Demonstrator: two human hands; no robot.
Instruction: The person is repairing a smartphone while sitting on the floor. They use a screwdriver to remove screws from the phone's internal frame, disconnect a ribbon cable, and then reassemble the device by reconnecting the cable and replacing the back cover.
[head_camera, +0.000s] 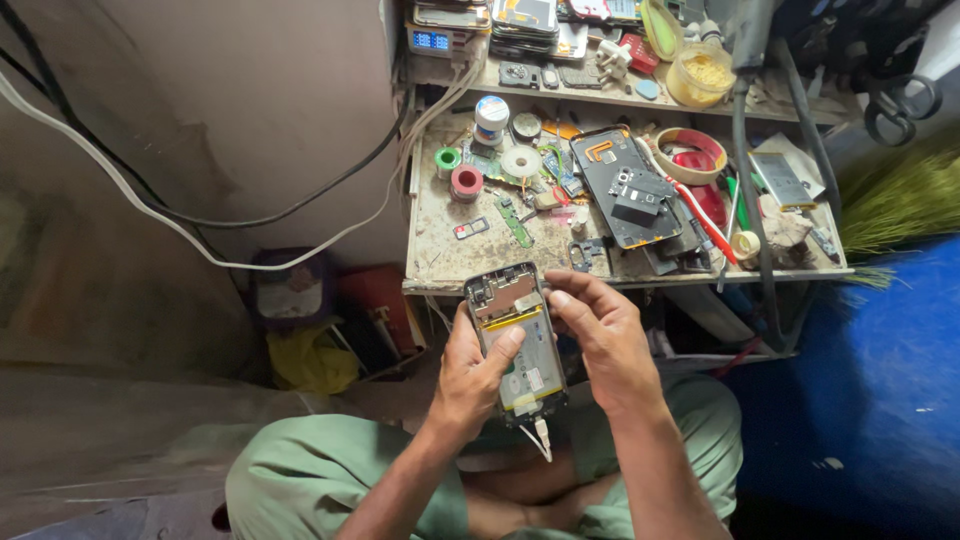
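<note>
An opened phone (515, 340) with its back cover off shows a silver battery, yellow strips and circuit parts. My left hand (470, 375) holds it from the left side, thumb pressed on the battery. My right hand (600, 335) grips the phone's upper right edge, fingertips at its top corner. A white cable (541, 436) is plugged into the phone's bottom end. The phone hangs above my lap, just in front of the low workbench (440, 270).
The workbench carries another opened phone frame (630, 190), tape rolls (466, 182), a red tool (700, 215) and small parts. An upper shelf (600, 95) holds stacked phones and a yellow tub (700, 75). Cables run down the wall at left. Boxes sit under the bench.
</note>
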